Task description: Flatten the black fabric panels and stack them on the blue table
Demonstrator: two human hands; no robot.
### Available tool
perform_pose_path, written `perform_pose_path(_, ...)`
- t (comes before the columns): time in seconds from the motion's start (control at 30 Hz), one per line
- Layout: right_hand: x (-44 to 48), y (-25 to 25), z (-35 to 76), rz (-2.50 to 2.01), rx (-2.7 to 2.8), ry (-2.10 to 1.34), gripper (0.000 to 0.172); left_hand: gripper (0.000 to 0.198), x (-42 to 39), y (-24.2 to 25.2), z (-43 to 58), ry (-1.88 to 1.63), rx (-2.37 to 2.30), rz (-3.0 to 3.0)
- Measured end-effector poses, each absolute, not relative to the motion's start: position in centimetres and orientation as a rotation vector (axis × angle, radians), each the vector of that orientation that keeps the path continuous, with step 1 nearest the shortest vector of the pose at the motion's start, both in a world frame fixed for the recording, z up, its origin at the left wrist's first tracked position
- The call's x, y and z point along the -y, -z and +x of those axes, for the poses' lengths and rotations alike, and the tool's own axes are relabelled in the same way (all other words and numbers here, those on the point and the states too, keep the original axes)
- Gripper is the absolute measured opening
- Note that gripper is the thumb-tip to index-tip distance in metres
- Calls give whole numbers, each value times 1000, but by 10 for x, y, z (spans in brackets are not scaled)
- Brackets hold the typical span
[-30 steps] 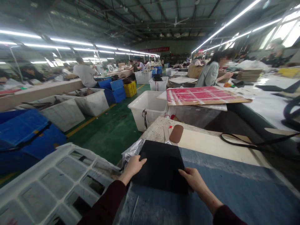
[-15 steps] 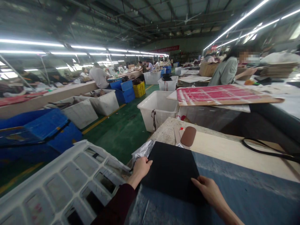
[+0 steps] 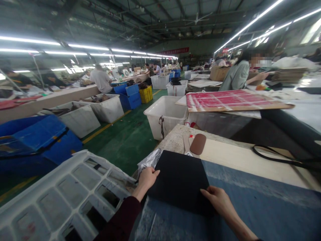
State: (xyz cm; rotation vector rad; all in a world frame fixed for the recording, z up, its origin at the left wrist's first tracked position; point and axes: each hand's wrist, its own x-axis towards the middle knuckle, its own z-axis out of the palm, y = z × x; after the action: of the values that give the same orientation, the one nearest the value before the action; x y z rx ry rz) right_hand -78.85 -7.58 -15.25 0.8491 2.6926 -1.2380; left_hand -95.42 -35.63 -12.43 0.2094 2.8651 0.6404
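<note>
Pinches a black sheet (image 3: 179, 182) over a blue mat (image 3: 253, 190), by its left edge with the left hand (image 3: 147, 178) and its right edge with the right hand (image 3: 218, 198); seems to have it laid out already; has yet to let go of either side.

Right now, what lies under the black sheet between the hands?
Around the black sheet, blue surface shows at its right and near edges, and silvery plastic by its far left corner. Whatever lies directly beneath is covered.
</note>
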Motion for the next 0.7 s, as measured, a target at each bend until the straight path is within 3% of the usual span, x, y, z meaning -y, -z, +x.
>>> perform_pose_path(0.4,77,148,-788,969,-2614,1359,27,37,354,120,-956,-570,-2826,283)
perform_pose_path(0.7,79,142,-788,987,-2651,1354,24,28,346,106,-944,-334,-3000,330)
